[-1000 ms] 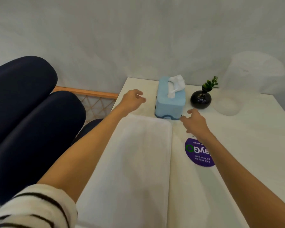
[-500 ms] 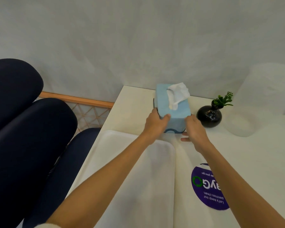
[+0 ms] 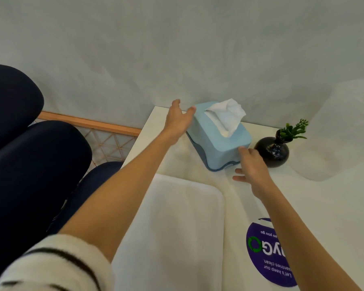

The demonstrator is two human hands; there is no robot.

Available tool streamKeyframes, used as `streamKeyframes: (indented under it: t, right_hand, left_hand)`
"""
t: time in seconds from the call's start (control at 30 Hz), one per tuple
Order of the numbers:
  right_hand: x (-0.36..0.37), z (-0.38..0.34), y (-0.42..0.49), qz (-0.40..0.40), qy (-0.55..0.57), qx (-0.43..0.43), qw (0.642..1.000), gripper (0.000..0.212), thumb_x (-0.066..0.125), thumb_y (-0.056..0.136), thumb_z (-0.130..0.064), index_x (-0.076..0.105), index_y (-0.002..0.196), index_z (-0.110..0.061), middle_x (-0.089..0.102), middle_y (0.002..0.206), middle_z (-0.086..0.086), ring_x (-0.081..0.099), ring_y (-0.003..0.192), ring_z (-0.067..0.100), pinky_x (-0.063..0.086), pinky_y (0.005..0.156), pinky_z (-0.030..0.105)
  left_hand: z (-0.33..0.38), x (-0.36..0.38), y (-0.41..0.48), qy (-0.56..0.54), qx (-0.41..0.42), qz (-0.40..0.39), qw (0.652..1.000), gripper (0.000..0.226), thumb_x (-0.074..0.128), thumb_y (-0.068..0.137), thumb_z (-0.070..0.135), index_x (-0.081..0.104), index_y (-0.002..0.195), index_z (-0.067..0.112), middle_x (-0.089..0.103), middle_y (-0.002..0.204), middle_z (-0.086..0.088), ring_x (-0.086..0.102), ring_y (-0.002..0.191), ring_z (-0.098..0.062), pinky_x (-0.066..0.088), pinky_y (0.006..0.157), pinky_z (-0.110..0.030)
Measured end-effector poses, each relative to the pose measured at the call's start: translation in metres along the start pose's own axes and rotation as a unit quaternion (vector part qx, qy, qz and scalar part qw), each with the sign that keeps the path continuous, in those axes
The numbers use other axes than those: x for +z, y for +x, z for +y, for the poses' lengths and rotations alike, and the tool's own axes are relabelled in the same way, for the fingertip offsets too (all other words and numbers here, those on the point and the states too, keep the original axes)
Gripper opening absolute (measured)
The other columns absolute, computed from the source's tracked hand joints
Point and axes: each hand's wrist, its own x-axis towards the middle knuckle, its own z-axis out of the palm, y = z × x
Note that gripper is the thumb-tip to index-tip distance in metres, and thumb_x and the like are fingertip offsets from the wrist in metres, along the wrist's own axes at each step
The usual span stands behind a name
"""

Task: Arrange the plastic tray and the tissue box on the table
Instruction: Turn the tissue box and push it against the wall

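Nearest the camera: striped sleeve (image 3: 51,263) on the L forearm, bottom left corner. White plastic tray (image 3: 172,232) lies flat on the white table (image 3: 324,206), near-centre, long side running away from the viewer; the L forearm crosses over its left edge. To the right of the tray, a round purple sticker (image 3: 269,255) w/ upside-down print on the tabletop, partly under the R forearm.

Further out, the right hand (image 3: 252,166) sits just past the tray's far R corner: fingers loosely spread, thumb out to the left over the table, fingertip touching or almost touching the near R corner of the tissue box (image 3: 219,137). No grasp visible.

Tissue box: light blue w/ darker base, resting on the table, turned at an angle to the tray, a white tissue (image 3: 226,116) sticking up from the top. Black round vase (image 3: 271,152) w/ a green sprig stands just beside the box's R side.

Farthest: left hand (image 3: 178,120) at the box's far L corner, open, fingers spread, thumb tip against the top edge; other fingers beyond the box, not gripping. Navy chairs (image 3: 29,164) left of the table.
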Motion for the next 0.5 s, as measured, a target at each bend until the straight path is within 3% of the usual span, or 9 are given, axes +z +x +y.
streamKeyframes:
  t: [0.1, 0.2, 0.3, 0.4, 0.5]
  right_hand:
    - [0.002, -0.004, 0.001, -0.01, 0.006, -0.003, 1.0, 0.057, 0.04, 0.093, -0.045, 0.032, 0.142, -0.019, 0.046, 0.13, 0.004, 0.052, 0.116, 0.03, 0.051, 0.061, 0.032]
    - [0.003, -0.011, 0.006, -0.003, 0.003, 0.0, 1.0, 0.055, 0.042, 0.093, -0.042, 0.033, 0.141, -0.018, 0.044, 0.122, 0.002, 0.051, 0.114, 0.028, 0.051, 0.074, 0.04]
    - [0.004, -0.017, 0.013, 0.008, 0.02, 0.0, 1.0, 0.048, 0.044, 0.093, -0.035, 0.037, 0.137, -0.018, 0.046, 0.121, 0.002, 0.052, 0.11, 0.027, 0.052, 0.074, 0.04]
    - [0.01, -0.023, 0.019, 0.018, 0.032, -0.007, 0.999, 0.042, 0.042, 0.09, -0.029, 0.041, 0.132, -0.021, 0.051, 0.117, 0.004, 0.053, 0.099, 0.023, 0.053, 0.069, 0.038]
    - [0.022, -0.032, 0.027, 0.028, 0.003, -0.023, 0.999, 0.039, 0.038, 0.089, -0.026, 0.041, 0.128, -0.022, 0.055, 0.115, 0.007, 0.055, 0.091, 0.022, 0.054, 0.085, 0.046]
  left_hand:
    - [-0.002, 0.006, 0.016, -0.026, -0.022, -0.059, 0.998, 0.074, 0.048, 0.094, 0.044, 0.011, 0.152, 0.018, 0.025, 0.158, -0.006, 0.031, 0.142, -0.026, 0.029, 0.113, -0.038]
    - [-0.01, 0.012, 0.019, -0.024, -0.028, -0.067, 0.997, 0.071, 0.052, 0.092, 0.044, 0.021, 0.149, 0.016, 0.036, 0.151, -0.009, 0.039, 0.135, -0.028, 0.035, 0.112, -0.039]
    - [-0.016, 0.01, 0.015, 0.013, -0.007, -0.035, 0.999, 0.059, 0.053, 0.09, 0.044, 0.04, 0.138, 0.014, 0.041, 0.14, -0.008, 0.048, 0.12, -0.026, 0.044, 0.098, -0.036]
    - [-0.024, -0.002, 0.004, 0.066, 0.006, -0.017, 0.998, 0.05, 0.049, 0.091, 0.044, 0.047, 0.129, 0.011, 0.043, 0.125, -0.006, 0.047, 0.1, -0.021, 0.04, 0.081, -0.032]
    - [-0.037, -0.019, -0.01, 0.112, 0.025, 0.02, 0.993, 0.043, 0.047, 0.092, 0.043, 0.051, 0.119, 0.009, 0.042, 0.11, -0.003, 0.047, 0.092, -0.021, 0.041, 0.076, -0.032]
